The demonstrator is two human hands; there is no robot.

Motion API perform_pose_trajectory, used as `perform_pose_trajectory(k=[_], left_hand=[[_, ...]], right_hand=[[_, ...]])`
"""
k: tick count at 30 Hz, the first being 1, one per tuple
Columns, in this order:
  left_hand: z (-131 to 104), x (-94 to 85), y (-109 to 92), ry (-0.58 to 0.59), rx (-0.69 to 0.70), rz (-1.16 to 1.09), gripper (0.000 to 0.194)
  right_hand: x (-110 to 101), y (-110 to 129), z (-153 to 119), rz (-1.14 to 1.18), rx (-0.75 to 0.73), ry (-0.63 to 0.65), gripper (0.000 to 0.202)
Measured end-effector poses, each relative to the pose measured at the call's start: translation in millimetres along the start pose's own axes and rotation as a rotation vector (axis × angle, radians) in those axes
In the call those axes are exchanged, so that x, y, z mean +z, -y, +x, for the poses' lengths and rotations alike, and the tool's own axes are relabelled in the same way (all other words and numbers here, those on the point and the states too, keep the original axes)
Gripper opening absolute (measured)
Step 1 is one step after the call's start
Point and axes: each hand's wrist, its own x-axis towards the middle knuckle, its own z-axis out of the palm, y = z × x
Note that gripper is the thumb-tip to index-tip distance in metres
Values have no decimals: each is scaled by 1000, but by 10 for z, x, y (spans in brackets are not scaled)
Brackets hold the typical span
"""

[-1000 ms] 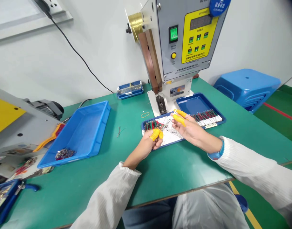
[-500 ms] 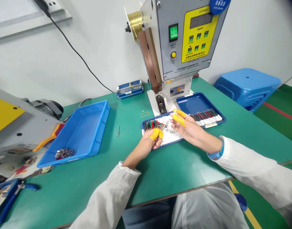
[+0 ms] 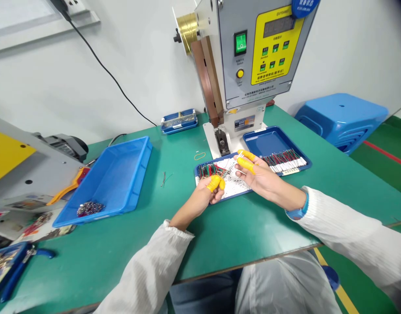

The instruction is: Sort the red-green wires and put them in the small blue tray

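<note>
My left hand [image 3: 210, 188], with yellow finger cots on, is closed in a pinch on thin wires [image 3: 227, 171] that point up to the right. My right hand [image 3: 257, 174], also in yellow finger cots, pinches a small white tube [image 3: 240, 154] between thumb and finger. Both hands are over a blue tray [image 3: 224, 199] with bundled red, green and black wires [image 3: 205, 169] at its left and loose white tubes [image 3: 236, 185] in its middle. Right behind it, a second blue tray [image 3: 269, 135] has a row of wires with white ends [image 3: 287, 162].
A grey crimping machine [image 3: 239, 96] stands behind the trays. To the left lie a large blue bin [image 3: 111, 174] with a small metallic heap, a rubber band [image 3: 199, 155] and a loose wire piece [image 3: 164, 179]. Blue-handled pliers [image 3: 17, 270] lie at far left; a blue stool [image 3: 342, 113] stands right.
The whole view has shifted slightly. Both hands keep nearly the same place and pinch, with the wire ends still near my right fingertips.
</note>
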Motion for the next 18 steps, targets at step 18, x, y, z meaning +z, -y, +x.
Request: perform_pose_trajectory(k=[18], left_hand=[[-13, 27, -22, -6, -5, -6, 48]], right_hand=[[-8, -7, 1, -24, 1, 24, 36]])
